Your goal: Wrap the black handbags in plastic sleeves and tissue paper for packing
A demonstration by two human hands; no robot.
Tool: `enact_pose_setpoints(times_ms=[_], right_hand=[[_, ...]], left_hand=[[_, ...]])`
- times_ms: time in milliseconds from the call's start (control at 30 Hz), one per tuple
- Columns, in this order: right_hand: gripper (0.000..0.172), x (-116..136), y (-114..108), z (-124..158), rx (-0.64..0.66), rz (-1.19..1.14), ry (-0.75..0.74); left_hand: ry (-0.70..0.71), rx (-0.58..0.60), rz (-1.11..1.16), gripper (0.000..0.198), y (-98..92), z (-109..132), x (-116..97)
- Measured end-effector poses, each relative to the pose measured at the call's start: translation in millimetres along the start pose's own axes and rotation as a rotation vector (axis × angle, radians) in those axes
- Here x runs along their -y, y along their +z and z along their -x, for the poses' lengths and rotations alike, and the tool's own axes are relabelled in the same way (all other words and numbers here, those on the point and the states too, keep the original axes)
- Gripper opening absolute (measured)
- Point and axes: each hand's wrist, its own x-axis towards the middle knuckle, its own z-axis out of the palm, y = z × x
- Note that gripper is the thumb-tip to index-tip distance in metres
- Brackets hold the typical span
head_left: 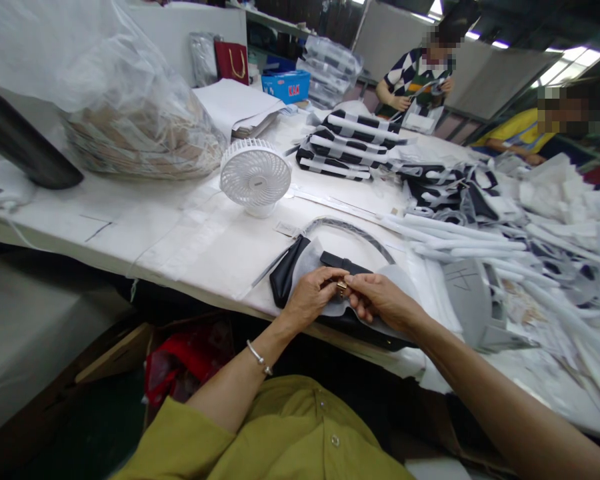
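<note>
A black handbag [283, 273] lies at the front edge of the table, partly covered by a pale translucent sheet [305, 263]. Its long wrapped handle [363, 230] arches behind it, and a black strap [337, 261] crosses its top. Between my fingertips is a small gold-coloured metal clasp [341, 288] on the bag. My left hand [314, 291] pinches at the clasp from the left, fingers closed. Opposite it, my right hand [375, 298] has thumb and forefinger pressed together at the clasp. The fingers hide part of the clasp and the bag's front.
Behind the bag stands a white fan [256, 177]. Stacked black-and-white wrapped bags [350, 143] lie farther back. To the right are white tubes [470, 243] and a grey tape dispenser [473, 300]. A large plastic sack [145, 133] sits left. Two people work across the table.
</note>
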Motion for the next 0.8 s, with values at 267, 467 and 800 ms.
enact_pose_setpoints(times_ms=[267,467,800], right_hand=[[0.019,-3,-3,23,-0.304,0.832,-0.681],[0.026,-4,-7,24,-0.267,1.314,-0.987],[0.015,12,-6,24,-0.105,1.68,-0.933]], left_hand=[[-0.038,-0.009,-0.012,0.022,-0.6,0,-6],[-0.031,-0.022,-0.043,0.021,0.4,-1,-2],[0.039,-0.036,-0.124,0.022,2.9,4,5]])
